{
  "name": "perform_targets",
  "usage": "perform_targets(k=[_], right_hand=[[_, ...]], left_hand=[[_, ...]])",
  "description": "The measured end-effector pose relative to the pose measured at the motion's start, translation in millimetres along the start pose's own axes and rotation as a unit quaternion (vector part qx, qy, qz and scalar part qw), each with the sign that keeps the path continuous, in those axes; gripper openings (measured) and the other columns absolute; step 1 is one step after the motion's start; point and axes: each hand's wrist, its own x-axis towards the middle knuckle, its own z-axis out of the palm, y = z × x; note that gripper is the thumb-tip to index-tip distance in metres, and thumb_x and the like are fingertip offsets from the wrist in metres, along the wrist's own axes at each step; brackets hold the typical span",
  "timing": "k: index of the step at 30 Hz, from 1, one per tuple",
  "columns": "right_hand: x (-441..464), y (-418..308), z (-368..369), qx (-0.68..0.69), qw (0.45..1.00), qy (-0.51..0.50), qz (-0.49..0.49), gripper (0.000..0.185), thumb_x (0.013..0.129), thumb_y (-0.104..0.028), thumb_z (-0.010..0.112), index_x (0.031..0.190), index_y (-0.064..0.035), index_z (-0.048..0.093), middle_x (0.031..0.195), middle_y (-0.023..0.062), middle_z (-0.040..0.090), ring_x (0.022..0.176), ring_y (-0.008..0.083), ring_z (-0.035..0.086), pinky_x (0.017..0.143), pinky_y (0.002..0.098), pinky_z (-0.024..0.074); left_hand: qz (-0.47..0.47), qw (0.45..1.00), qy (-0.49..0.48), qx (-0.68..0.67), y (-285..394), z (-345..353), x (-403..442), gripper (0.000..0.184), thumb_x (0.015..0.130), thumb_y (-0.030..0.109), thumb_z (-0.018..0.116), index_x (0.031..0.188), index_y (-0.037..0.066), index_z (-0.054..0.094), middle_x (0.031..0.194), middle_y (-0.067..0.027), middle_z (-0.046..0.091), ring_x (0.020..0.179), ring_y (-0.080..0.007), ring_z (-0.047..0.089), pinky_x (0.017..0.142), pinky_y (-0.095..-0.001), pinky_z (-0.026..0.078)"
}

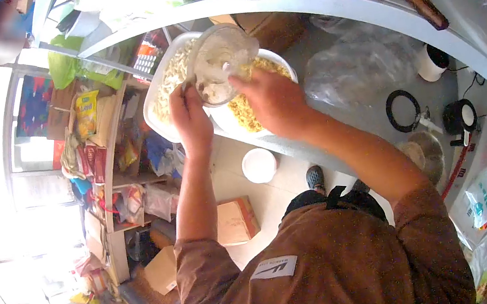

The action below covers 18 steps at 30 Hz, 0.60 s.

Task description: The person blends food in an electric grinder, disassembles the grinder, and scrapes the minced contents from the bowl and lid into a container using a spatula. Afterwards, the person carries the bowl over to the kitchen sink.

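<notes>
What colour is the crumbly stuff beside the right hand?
The crumbly stuff is yellow, in the head view.

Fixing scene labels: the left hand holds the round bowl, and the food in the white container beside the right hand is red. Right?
Only the colour is wrong: in the head view, the food beside the right hand is yellow, not red.

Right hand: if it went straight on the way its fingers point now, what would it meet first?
Most likely the clear bowl: the right hand points up and left in the picture, with its fingertips already overlapping the bowl. Depth is unclear, so I cannot tell whether they touch it.
</notes>
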Motion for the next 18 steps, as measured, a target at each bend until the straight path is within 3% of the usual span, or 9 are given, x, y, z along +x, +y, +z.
perform_targets(k=[3, 7, 10, 12, 14, 16, 18], right_hand=[[-11, 4, 5, -0.031, 0.999, -0.042, 0.008, 0.026, 0.085, -0.013, 0.053, 0.108, -0.0067, 0.063, 0.082, 0.0155, 0.058, 0.074, 0.0326, 0.061, 0.064, 0.0454, 0.0489], [-7, -1, -11, -0.003, 1.000, -0.028, 0.006, 0.026, 0.085, -0.015, 0.053, 0.108, -0.0067, 0.063, 0.082, 0.0146, 0.058, 0.076, 0.0319, 0.062, 0.064, 0.0452, 0.0491], [-3, -6, -1, 0.035, 0.999, -0.009, -0.006, 0.028, 0.085, -0.014, 0.053, 0.109, -0.0069, 0.063, 0.083, 0.0149, 0.059, 0.077, 0.0321, 0.063, 0.064, 0.0456, 0.0492], [-9, 2, 11, 0.044, 0.999, -0.017, -0.008, 0.029, 0.084, -0.013, 0.053, 0.111, -0.0070, 0.062, 0.083, 0.0151, 0.060, 0.077, 0.0324, 0.063, 0.064, 0.0459, 0.0491], [-20, 15, 17, 0.013, 0.999, -0.053, 0.003, 0.032, 0.083, -0.010, 0.054, 0.114, -0.0072, 0.060, 0.081, 0.0153, 0.059, 0.073, 0.0333, 0.062, 0.064, 0.0455, 0.0494], [-19, 14, 13, 0.060, 0.997, -0.043, 0.029, 0.032, 0.083, -0.007, 0.054, 0.114, -0.0056, 0.059, 0.082, 0.0181, 0.061, 0.074, 0.0357, 0.062, 0.067, 0.0465, 0.0496], [-15, 5, 14, 0.168, 0.984, 0.031, 0.046, 0.027, 0.088, -0.007, 0.054, 0.115, -0.0014, 0.058, 0.094, 0.0197, 0.064, 0.083, 0.0356, 0.062, 0.072, 0.0431, 0.0504]], left_hand=[[0.039, 0.998, 0.032, -0.023, -4, 4, 5, 0.016, 0.091, 0.007, 0.053, 0.100, -0.005, 0.059, 0.087, -0.0092, 0.061, 0.075, -0.0137, 0.056, 0.066, -0.0280, 0.049], [0.009, 0.997, 0.039, -0.070, -13, 5, 5, 0.015, 0.091, 0.006, 0.053, 0.099, -0.006, 0.059, 0.088, -0.0096, 0.061, 0.077, -0.0139, 0.058, 0.065, -0.0276, 0.050], [-0.012, 0.998, 0.012, -0.060, -13, 7, 7, 0.016, 0.092, 0.006, 0.051, 0.102, -0.005, 0.058, 0.093, -0.0093, 0.062, 0.084, -0.0144, 0.060, 0.071, -0.0282, 0.052], [-0.061, 0.981, 0.014, -0.184, -19, 12, 8, 0.018, 0.094, 0.006, 0.048, 0.106, -0.004, 0.057, 0.101, -0.0097, 0.062, 0.091, -0.0152, 0.061, 0.077, -0.0294, 0.053], [-0.062, 0.978, 0.016, -0.199, -22, 12, 9, 0.019, 0.095, 0.007, 0.047, 0.108, -0.003, 0.057, 0.105, -0.0102, 0.062, 0.093, -0.0160, 0.061, 0.079, -0.0303, 0.053], [-0.068, 0.975, 0.022, -0.211, -26, 12, 7, 0.020, 0.096, 0.007, 0.046, 0.110, -0.003, 0.056, 0.108, -0.0106, 0.061, 0.094, -0.0167, 0.061, 0.080, -0.0312, 0.054], [-0.074, 0.971, 0.037, -0.224, -28, 15, 5, 0.020, 0.096, 0.009, 0.045, 0.110, -0.003, 0.055, 0.112, -0.0122, 0.060, 0.097, -0.0191, 0.062, 0.081, -0.0320, 0.054]])
